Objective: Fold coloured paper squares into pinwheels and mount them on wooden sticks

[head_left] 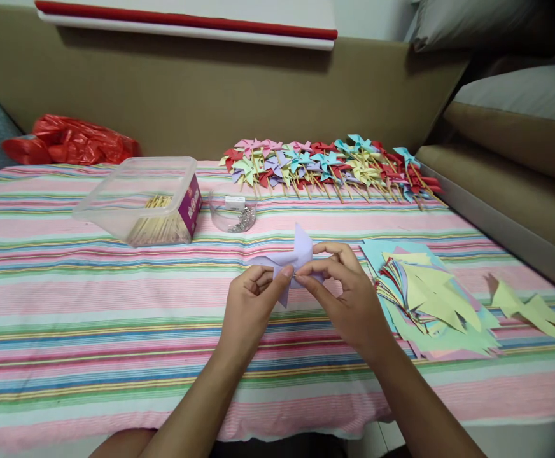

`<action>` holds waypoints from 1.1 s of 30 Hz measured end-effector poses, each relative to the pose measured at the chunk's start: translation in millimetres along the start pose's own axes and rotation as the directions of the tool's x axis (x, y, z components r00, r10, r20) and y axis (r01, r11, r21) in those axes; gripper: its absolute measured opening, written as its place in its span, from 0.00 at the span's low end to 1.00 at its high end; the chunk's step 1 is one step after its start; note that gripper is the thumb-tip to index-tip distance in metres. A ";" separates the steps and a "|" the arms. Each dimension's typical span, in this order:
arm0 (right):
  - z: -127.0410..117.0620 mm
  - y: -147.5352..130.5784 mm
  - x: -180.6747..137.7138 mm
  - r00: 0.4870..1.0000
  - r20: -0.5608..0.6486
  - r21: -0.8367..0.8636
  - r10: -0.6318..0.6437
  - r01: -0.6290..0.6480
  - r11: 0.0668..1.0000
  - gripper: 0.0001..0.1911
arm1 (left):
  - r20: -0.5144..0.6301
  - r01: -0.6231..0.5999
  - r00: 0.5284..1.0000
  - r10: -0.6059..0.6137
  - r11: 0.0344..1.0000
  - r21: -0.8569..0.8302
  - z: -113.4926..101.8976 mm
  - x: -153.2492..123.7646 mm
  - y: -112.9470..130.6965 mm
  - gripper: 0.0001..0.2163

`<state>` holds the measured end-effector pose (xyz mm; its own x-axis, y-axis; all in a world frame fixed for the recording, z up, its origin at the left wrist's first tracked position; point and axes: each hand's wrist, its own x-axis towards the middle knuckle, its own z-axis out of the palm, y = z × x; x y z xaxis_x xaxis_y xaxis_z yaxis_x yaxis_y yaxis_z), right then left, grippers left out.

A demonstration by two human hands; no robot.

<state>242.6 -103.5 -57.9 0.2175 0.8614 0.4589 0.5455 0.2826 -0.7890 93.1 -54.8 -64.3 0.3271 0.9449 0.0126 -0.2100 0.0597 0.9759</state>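
A lilac paper pinwheel (pixel 301 243) is held up over the striped cloth, its blades folded in toward the middle. My left hand (pixel 257 289) pinches it at the centre from the left, thumb on top. From the right, my right hand (pixel 342 284) has thumb and forefinger closed at the same centre, around what looks like a tiny pin; the fingertips partly cover it. Beyond the hands stands a round clear tub (pixel 217 216) with small metal pins and a white label inside. Right of my right hand lies a stack of cut paper sheets (pixel 437 296), pale yellow on top.
A clear plastic box (pixel 115 191) of wooden sticks stands at the left. Finished pinwheels (pixel 325 162) on sticks lie heaped at the back. A loose yellow cut sheet (pixel 528 312) lies far right. A red plastic bag (pixel 74 140) sits back left; cushions (pixel 520 127) border the right side.
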 end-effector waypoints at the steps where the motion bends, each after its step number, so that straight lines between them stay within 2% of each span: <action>1: -0.3 -0.1 0.2 1.000 0.005 0.016 0.015 -0.015 1.000 0.03 | 0.002 -0.005 1.000 0.005 1.000 0.013 -0.1 0.0 -0.1 0.17; 13: -6.7 0.4 3.2 0.984 0.069 0.121 0.162 -0.169 0.978 0.02 | 0.063 -0.048 0.997 0.039 0.987 0.152 -1.7 0.4 1.0 0.15; 18: -9.4 -2.7 4.9 0.975 0.099 0.110 0.197 -0.207 0.972 0.02 | 0.105 -0.061 0.994 0.044 0.984 0.167 -2.6 1.0 -2.0 0.13; 22: -11.8 -5.4 6.1 0.963 0.120 0.090 0.241 -0.252 0.963 0.03 | 0.109 -0.116 0.990 0.092 0.965 0.235 -4.4 1.9 -4.4 0.16; 27: -14.4 -4.7 5.5 0.950 0.143 0.115 0.276 -0.293 0.949 0.03 | 0.127 -0.160 0.983 0.133 0.957 0.240 -4.0 3.5 -5.0 0.14; 33: -13.3 0.8 4.5 0.940 0.149 0.204 0.307 -0.333 0.921 0.03 | 0.127 -0.154 0.984 0.125 0.957 0.246 -2.5 4.1 -6.0 0.12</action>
<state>254.8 -104.9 -51.1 0.2508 0.9595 0.1283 0.2652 0.0594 -0.9624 93.5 -50.5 -70.5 0.4124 0.8964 0.1625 -0.0242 -0.1675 0.9856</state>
